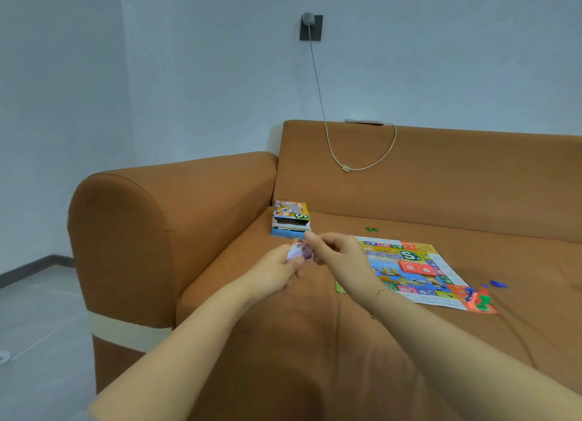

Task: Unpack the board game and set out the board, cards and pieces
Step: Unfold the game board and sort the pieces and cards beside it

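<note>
The board [409,263] is already flat on the sofa [409,184], w/ red cards [417,269] on it & pieces [475,297] at its near corner. My left hand [277,271] holds paper notes [300,252], my right hand [338,255] pinches the top one; I think the notes are left to set out. The box [290,219] stands open behind.

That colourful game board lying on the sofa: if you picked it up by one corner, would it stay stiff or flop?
The game board looks paper-thin and lies flat on the soft sofa cushion, so it would probably flop and feel light. The pieces on its corner would likely slide off.
</note>
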The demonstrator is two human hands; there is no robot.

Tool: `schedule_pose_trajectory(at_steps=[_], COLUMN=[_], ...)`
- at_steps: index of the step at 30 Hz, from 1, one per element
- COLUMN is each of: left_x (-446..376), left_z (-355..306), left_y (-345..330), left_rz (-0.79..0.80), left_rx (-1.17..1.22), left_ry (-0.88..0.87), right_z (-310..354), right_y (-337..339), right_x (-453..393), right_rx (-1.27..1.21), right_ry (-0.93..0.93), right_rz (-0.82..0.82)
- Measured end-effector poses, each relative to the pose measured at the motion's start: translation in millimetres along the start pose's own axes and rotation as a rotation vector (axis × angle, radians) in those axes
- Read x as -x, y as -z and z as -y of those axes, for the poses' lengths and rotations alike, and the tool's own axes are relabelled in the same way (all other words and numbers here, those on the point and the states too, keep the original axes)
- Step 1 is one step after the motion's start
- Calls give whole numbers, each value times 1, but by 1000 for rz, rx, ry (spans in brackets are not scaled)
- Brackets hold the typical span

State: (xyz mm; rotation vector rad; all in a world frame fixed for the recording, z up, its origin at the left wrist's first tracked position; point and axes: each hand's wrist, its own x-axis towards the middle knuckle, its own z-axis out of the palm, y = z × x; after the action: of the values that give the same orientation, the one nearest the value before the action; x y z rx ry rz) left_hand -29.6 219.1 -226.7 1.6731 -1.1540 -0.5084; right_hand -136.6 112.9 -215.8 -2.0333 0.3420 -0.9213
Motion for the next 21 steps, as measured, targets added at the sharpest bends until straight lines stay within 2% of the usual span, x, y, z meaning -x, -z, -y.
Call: schedule_pose_trajectory(at_steps=[6, 10, 13, 17, 21], left_x=[17, 5, -10, -47, -88], left_z=[-24, -22, -22, -11, 5], left_y=[-9, -30, -43, -50, -42], left_rz=[154, 156, 129, 54, -71], left_rx=[186, 332, 478, 358, 204], left_ry=[-88, -72, 8, 1, 19], right_z=[32, 23, 5, -29, -58], right_y=[28, 50, 63, 66, 61], right_x=[13, 12, 1, -29, -75], right_rx=[227, 276, 251, 164, 123], right_ry=[53, 60, 50, 46, 17], right_rz=[-10, 16, 37, 45, 143])
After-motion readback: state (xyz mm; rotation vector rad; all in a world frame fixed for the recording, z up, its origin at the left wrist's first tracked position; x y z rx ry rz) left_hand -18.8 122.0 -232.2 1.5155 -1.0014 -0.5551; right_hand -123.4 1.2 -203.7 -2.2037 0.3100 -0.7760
